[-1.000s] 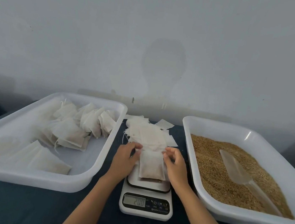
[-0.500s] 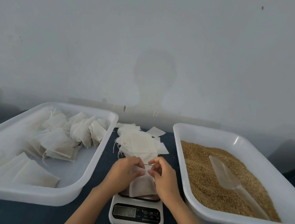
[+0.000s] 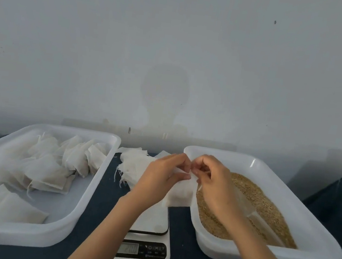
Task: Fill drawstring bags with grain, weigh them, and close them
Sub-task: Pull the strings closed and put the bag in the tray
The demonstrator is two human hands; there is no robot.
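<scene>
bag [image 3: 179,191] held off scale [image 3: 150,219] | mouth pinched by left hand [image 3: 160,176] and right hand [image 3: 213,182] | risk: grain spilled if drawstring tugged unevenly

Dark blue tabletop [image 3: 102,187], set against a pale wall. On it at left, a white tray [image 3: 82,211] of filled bags. At right, a second white tray [image 3: 313,239] of grain. Between the two, near the front edge, a white scale [image 3: 147,242], its platform bare, display digits too blurred to read. Behind the scale, a loose pile of empty bags [image 3: 133,163], strings trailing onto the cloth.
</scene>
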